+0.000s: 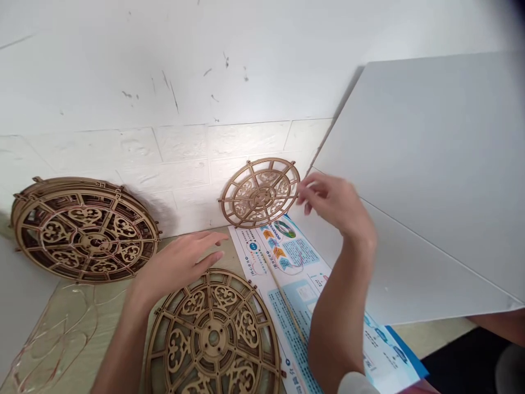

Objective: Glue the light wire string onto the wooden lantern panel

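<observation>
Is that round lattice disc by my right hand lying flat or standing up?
Tilted up: the small disc leans against the brick-patterned wall.

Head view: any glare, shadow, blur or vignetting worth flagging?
Head view: bright glow across the white brick wall; soft shadow right of the leaning disc stack; right hand slightly soft, possibly motion blur; upper-right corner darkened.

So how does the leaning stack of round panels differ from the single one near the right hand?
The stack is several panels thick, while the single panel is one thin layer. The wall shows through the single panel, whereas the stack's openings show more panels behind. Both are round, brown, scroll-patterned openwork leaning at the wall.
</observation>
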Available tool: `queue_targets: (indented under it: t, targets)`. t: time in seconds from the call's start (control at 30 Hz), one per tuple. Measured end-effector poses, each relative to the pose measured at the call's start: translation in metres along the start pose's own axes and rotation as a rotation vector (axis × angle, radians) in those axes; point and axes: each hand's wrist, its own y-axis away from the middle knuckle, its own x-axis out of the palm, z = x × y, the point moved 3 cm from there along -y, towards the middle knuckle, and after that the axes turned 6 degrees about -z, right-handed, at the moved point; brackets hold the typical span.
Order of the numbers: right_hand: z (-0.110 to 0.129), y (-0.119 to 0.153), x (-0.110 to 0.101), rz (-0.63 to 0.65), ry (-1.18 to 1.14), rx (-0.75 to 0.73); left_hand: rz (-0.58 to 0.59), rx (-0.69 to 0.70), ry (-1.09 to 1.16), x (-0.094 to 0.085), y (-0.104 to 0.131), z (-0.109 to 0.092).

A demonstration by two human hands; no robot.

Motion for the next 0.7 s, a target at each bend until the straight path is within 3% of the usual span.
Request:
queue_targets:
  t: [0.03,0.07,0.17,0.2,0.23,0.27,0.37,0.4,0.43,0.47,0.53,0.57,0.6,0.63,0.67,0.7]
  targets:
    - [0.003,0.0,0.0,0.013,-0.011,-0.006,0.003,0.0,-0.003,0.0,0.001,0.0]
    - [0.007,0.0,-0.004,-0.111,-0.082,-0.019,0.004,-0.002,-0.006,0.0,0.001,-0.001]
    - [0.017,0.011,-0.026,-0.978,-0.384,-0.118,0.012,-0.011,-0.021,-0.001,0.003,0.0]
    - [0.017,0.015,-0.03,-1.143,-0.452,-0.145,0.014,-0.013,-0.026,-0.001,0.003,0.0]
    - [0.016,0.016,-0.031,-1.14,-0.482,-0.15,0.017,-0.016,-0.029,-0.001,0.003,0.0]
    - [0.014,0.012,-0.03,-0.963,-0.471,-0.123,0.019,-0.021,-0.032,-0.001,0.003,-0.001]
    - [-0.001,0.002,-0.004,0.105,-0.283,0.126,0.026,-0.03,-0.037,-0.002,0.002,-0.002]
    - [-0.006,0.003,0.002,0.282,-0.22,0.199,0.032,-0.031,-0.039,-0.001,0.002,-0.003]
    - [-0.008,0.001,0.003,0.229,-0.212,0.226,0.04,-0.029,-0.04,-0.001,0.002,-0.003]
    - [-0.007,-0.003,-0.001,-0.011,-0.262,0.201,0.048,-0.03,-0.041,-0.001,0.002,-0.003]
    - [0.001,-0.001,-0.018,-0.753,-0.437,0.016,0.056,-0.036,-0.044,-0.002,0.004,-0.002]
    - [0.005,0.005,-0.024,-1.051,-0.496,-0.103,0.053,-0.04,-0.046,-0.002,0.004,-0.002]
    - [0.008,0.01,-0.028,-1.204,-0.524,-0.198,0.045,-0.042,-0.049,-0.003,0.005,-0.001]
    - [0.009,0.011,-0.031,-1.19,-0.522,-0.241,0.037,-0.045,-0.054,-0.003,0.005,-0.001]
    - [0.009,0.008,-0.031,-0.996,-0.494,-0.23,0.029,-0.048,-0.062,-0.003,0.005,0.0]
    - [0.008,0.002,-0.027,-0.654,-0.438,-0.166,0.024,-0.055,-0.07,-0.003,0.005,0.0]
